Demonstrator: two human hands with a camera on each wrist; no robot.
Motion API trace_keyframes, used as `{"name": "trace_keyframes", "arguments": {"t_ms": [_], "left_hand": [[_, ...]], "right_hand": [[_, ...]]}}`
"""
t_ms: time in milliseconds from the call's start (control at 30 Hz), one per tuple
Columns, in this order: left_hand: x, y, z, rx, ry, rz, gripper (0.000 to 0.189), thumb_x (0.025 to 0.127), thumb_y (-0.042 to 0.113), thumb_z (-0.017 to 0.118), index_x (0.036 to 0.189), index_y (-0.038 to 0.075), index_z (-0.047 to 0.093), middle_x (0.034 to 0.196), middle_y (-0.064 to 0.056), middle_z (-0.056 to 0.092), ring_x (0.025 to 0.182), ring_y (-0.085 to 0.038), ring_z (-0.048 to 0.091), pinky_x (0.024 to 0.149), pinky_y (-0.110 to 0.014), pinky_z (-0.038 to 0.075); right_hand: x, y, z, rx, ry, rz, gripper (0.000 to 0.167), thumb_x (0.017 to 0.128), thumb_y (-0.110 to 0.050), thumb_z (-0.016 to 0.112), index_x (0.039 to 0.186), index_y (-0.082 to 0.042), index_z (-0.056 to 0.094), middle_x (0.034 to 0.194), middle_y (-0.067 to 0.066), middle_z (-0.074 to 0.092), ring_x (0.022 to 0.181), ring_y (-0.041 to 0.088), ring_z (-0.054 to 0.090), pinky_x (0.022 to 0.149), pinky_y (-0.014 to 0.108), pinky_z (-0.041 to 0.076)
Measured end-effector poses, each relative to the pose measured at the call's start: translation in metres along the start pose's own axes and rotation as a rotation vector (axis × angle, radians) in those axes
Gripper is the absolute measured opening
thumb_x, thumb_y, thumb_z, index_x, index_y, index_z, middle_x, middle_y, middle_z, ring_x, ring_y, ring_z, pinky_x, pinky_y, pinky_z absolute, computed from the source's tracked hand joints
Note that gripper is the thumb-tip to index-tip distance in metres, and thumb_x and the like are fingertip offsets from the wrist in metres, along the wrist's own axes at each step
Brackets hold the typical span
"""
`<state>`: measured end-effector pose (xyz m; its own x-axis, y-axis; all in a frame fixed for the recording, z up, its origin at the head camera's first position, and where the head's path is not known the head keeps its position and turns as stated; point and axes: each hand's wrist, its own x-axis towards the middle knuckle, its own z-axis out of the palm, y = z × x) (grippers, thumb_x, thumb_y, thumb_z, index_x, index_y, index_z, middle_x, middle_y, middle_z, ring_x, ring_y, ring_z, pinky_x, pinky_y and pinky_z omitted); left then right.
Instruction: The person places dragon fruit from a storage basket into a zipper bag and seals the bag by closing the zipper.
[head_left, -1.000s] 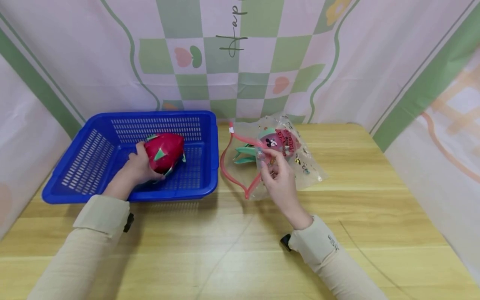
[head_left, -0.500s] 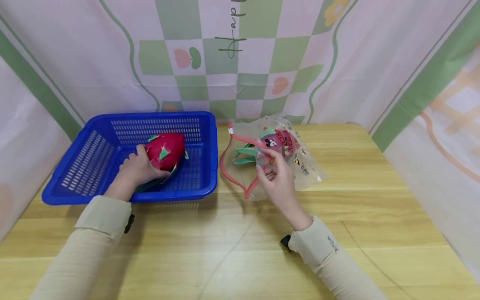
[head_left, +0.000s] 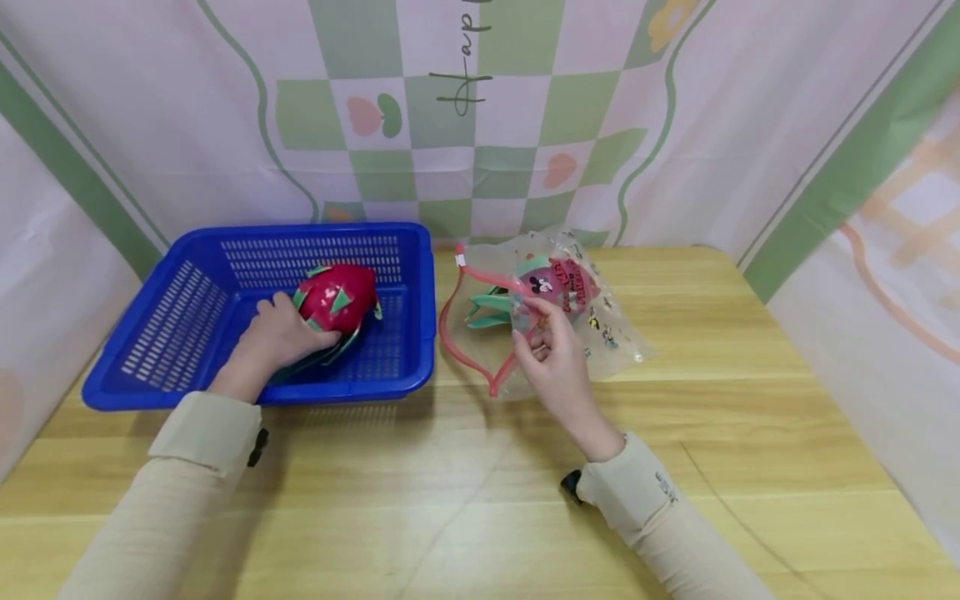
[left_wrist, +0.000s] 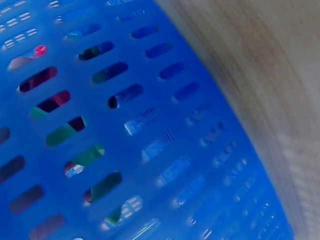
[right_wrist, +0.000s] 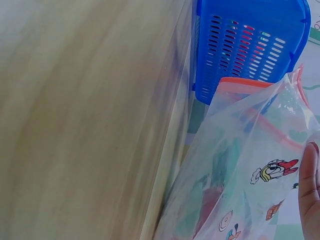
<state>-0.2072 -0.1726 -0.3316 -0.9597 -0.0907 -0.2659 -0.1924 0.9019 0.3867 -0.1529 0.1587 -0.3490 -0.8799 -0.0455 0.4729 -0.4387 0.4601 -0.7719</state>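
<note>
dragon fruit [head_left: 337, 298] against left fingers [head_left: 288, 323], in basket [head_left: 187, 308]

**Bright, even light; sharp head view, smeared wrist views**

Your head view is evenly lit from above, with only soft, short shadows under the blue basket [head_left: 225, 392] and your sleeves on the wooden table [head_left: 450, 517]. It stays sharp, though straight lines bow at the edges. The clear zip bag [head_left: 592, 325] shows mild glare. Your left wrist view is heavily blurred, the basket's slots [left_wrist: 125, 95] streaked. Your right wrist view smears the tabletop [right_wrist: 75, 125] badly, and the bag film [right_wrist: 240, 165] looks hazy and soft
</note>
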Motion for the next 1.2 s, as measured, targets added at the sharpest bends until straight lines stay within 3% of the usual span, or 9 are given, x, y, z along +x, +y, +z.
{"name": "trace_keyframes", "arguments": {"t_ms": [233, 500, 833, 967, 1200], "left_hand": [[0.0017, -0.0016, -0.0017, -0.003, -0.019, -0.005, 0.110, 0.083, 0.062, 0.055, 0.143, -0.015, 0.006, 0.136, -0.045, 0.022, 0.119, -0.061, 0.036, 0.094, -0.067, 0.041], [0.0002, -0.0005, -0.0049, 0.032, -0.023, -0.011, 0.111, 0.083, 0.070, 0.048, 0.146, -0.012, 0.008, 0.131, -0.040, 0.044, 0.112, -0.055, 0.050, 0.091, -0.063, 0.046], [-0.0041, 0.0009, -0.0056, 0.033, 0.088, -0.015, 0.102, 0.084, 0.063, 0.052, 0.146, -0.010, 0.017, 0.128, -0.038, 0.049, 0.109, -0.055, 0.053, 0.086, -0.064, 0.047], [-0.0041, -0.0008, -0.0060, 0.044, 0.110, 0.005, 0.099, 0.082, 0.062, 0.056, 0.144, -0.009, 0.023, 0.124, -0.039, 0.051, 0.105, -0.054, 0.056, 0.081, -0.062, 0.050], [-0.0071, -0.0019, -0.0069, 0.070, 0.199, 0.051, 0.090, 0.082, 0.057, 0.061, 0.137, -0.009, 0.035, 0.116, -0.039, 0.056, 0.097, -0.051, 0.060, 0.077, -0.059, 0.053]], "right_hand": [[0.0000, -0.0008, -0.0008, -0.005, 0.008, -0.004, 0.046, 0.086, 0.004, 0.060, 0.130, 0.005, 0.047, 0.100, 0.018, 0.055, 0.062, -0.002, 0.050, 0.054, 0.013, 0.047], [-0.0004, -0.0001, -0.0015, -0.005, 0.010, -0.016, 0.045, 0.086, 0.004, 0.060, 0.129, 0.006, 0.047, 0.099, 0.019, 0.056, 0.060, -0.002, 0.050, 0.052, 0.014, 0.047], [-0.0003, -0.0001, -0.0013, -0.019, 0.018, -0.023, 0.046, 0.085, 0.004, 0.060, 0.129, 0.006, 0.047, 0.102, 0.020, 0.057, 0.061, -0.003, 0.050, 0.053, 0.014, 0.047], [-0.0010, 0.0002, -0.0008, -0.024, 0.017, -0.011, 0.045, 0.086, 0.004, 0.060, 0.129, 0.004, 0.048, 0.110, 0.022, 0.058, 0.061, -0.003, 0.050, 0.054, 0.013, 0.047], [-0.0016, 0.0003, -0.0007, -0.038, 0.018, -0.020, 0.043, 0.087, 0.003, 0.059, 0.129, 0.004, 0.048, 0.110, 0.021, 0.058, 0.060, -0.004, 0.049, 0.054, 0.014, 0.046]]}}
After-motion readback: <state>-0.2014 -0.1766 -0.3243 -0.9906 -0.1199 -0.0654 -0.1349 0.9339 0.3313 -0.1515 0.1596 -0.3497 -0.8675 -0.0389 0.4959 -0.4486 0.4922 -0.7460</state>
